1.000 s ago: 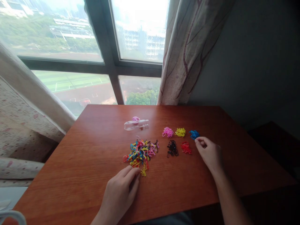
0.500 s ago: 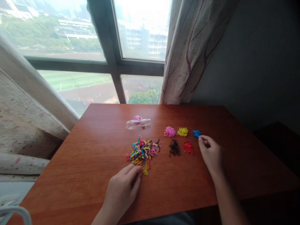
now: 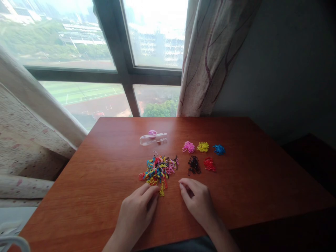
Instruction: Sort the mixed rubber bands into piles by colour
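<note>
A mixed pile of coloured plastic stitch markers, shaped like small safety pins, lies on the brown table. At its near edge rests my left hand, thumb and forefinger pressed together beside a yellow stitch marker; whatever they pinch is hidden. To the right of the pile, just above the table, my right hand has its fingers curled closed, with nothing visible in them. Sorted heaps lie beyond it: pink, yellow, blue, black and red.
Behind the mixed pile lies a clear plastic container with a pink part. A single pale marker sits between them. The window and curtains stand past the far table edge. A white curved object is at lower left.
My right hand has moved left and nearer to me, from the blue heap to beside the mixed pile. My left hand has stayed in place. The view has shifted slightly.
</note>
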Available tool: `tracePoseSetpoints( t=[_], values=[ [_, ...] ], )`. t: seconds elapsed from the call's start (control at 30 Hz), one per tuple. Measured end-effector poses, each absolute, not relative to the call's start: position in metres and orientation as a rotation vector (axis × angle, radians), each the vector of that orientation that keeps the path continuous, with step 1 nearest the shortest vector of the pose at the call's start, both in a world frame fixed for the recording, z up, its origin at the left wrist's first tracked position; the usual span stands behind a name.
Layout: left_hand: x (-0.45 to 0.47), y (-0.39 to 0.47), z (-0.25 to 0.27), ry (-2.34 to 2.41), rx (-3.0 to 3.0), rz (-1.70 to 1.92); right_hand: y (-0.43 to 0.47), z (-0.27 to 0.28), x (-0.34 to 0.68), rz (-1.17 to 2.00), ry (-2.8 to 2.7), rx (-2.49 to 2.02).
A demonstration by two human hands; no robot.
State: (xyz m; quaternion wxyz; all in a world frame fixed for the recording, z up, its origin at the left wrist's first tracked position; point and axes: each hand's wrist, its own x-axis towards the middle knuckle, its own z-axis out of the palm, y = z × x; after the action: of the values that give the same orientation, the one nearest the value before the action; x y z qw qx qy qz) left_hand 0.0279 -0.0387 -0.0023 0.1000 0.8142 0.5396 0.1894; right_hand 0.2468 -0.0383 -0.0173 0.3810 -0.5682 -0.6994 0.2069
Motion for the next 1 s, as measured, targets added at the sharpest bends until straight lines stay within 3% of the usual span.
tracePoseSetpoints(
  t=[0.57,0.8,1.0],
  values=[
    [0.029,-0.032,0.006,1.461,2.200,0.830,-0.037,-0.019,0.247,0.550,-1.773,-1.460],
    [0.082,0.044,0.050,1.448,2.324,0.686,-0.036,-0.019,0.247,0.558,-1.754,-1.446],
    [0.136,0.120,0.044,1.393,2.454,0.522,-0.035,-0.020,0.247,0.545,-1.744,-1.414]
  ],
)
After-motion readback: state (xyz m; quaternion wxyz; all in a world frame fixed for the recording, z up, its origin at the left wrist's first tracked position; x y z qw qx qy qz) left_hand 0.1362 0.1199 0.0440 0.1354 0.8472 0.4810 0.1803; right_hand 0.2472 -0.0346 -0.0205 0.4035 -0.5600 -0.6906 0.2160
